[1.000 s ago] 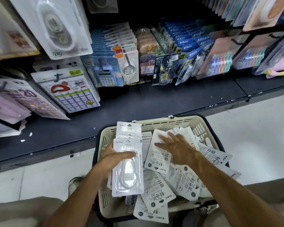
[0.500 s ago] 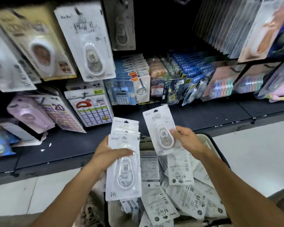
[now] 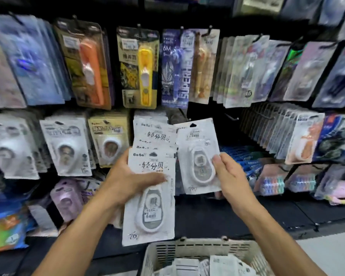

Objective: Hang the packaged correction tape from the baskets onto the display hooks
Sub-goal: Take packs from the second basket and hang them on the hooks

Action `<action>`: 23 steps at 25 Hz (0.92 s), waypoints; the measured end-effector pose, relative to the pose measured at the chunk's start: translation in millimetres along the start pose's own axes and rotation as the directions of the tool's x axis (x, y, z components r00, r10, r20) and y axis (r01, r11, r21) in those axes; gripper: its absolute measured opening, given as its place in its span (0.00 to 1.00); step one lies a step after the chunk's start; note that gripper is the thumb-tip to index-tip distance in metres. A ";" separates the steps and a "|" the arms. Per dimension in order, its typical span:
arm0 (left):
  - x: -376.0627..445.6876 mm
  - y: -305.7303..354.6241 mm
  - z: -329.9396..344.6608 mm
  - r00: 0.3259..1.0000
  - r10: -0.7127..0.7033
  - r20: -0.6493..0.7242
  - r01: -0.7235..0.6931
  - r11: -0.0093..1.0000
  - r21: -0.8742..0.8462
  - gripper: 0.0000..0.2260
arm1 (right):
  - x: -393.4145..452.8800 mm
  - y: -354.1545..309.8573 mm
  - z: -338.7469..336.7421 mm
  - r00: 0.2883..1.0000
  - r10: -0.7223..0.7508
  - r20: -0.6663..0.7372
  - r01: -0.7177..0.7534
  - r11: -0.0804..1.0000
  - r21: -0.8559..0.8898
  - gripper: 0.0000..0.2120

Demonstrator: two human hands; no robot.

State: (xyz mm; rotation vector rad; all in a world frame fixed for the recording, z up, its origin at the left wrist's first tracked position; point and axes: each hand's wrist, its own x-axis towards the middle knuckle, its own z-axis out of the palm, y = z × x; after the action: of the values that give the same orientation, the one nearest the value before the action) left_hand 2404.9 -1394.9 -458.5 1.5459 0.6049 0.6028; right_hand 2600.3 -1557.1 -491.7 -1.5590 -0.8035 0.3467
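Raised from over the basket (image 3: 197,249) toward the hooks. Left hand (image 3: 127,182) fingers grasping a fanned stack of packs (image 3: 150,198), kept ready; right hand (image 3: 230,176) pinching one pack (image 3: 197,156), hang-hole upward, before a bare hook (image 3: 230,117).

Dark display wall (image 3: 203,112), black shelf (image 3: 277,214) — pale floor (image 3: 331,253)

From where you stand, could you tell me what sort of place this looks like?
Most likely a stationery shop aisle: rows of carded packs hang on display hooks, handwritten prices mark the correction tape pack, and a shopping basket holds more stock.
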 end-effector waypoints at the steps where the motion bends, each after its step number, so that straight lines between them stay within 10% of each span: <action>1: 0.9 0.9 0.5 1.000 0.004 -0.013 -0.005 0.999 -0.042 0.40 | 10.0 -8.9 2.8 1.000 0.005 -0.030 -0.005 1.000 -0.017 0.15; 12: 21.1 13.8 -2.0 0.996 0.040 -0.078 -0.057 0.973 -0.224 0.36 | 27.8 -19.7 14.6 0.961 0.038 -0.273 -0.105 0.966 -0.235 0.18; 17: 27.4 7.9 5.4 0.988 0.050 -0.147 -0.083 0.969 -0.231 0.33 | 30.1 -18.7 25.0 0.926 0.347 -0.149 -0.299 0.915 0.271 0.08; 23: 32.3 4.7 15.3 0.981 0.042 -0.191 -0.093 0.960 -0.263 0.29 | 29.6 -5.1 32.4 0.963 0.215 -0.164 -0.214 0.977 0.025 0.13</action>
State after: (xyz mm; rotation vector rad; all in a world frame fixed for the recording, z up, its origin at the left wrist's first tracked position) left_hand 2438.9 -1383.8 -454.0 1.2656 0.5829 0.8519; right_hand 2598.9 -1513.4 -485.4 -1.6493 -0.5045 0.3703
